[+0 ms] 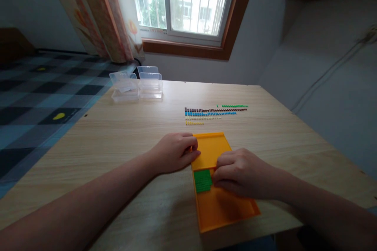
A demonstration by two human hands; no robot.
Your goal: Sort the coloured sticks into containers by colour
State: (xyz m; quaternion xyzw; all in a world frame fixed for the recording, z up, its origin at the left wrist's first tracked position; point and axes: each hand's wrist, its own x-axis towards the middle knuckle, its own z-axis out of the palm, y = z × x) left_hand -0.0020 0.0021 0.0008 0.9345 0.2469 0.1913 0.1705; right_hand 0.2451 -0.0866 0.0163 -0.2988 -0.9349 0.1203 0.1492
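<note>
An orange plastic tray point(225, 211) lies on the table near its front edge, with a far and a near shallow section. Green small bricks point(202, 181) are packed side by side at the left of the near section. My left hand point(176, 152) is closed at the left edge of the far section, thumb and fingers pinching its rim. Over the near section, beside the green bricks, my right hand point(240, 172) is closed with its fingers pointing down-left. Its fingertips are partly hidden, so what they hold cannot be made out.
Rows of tiny pieces lie beyond the tray: green point(235, 106), dark brown point(215, 110), blue point(206, 113), pale point(203, 117) and yellow point(194, 123). Clear plastic boxes point(150, 86) with raised lids stand at the far left of the wooden table point(141, 125).
</note>
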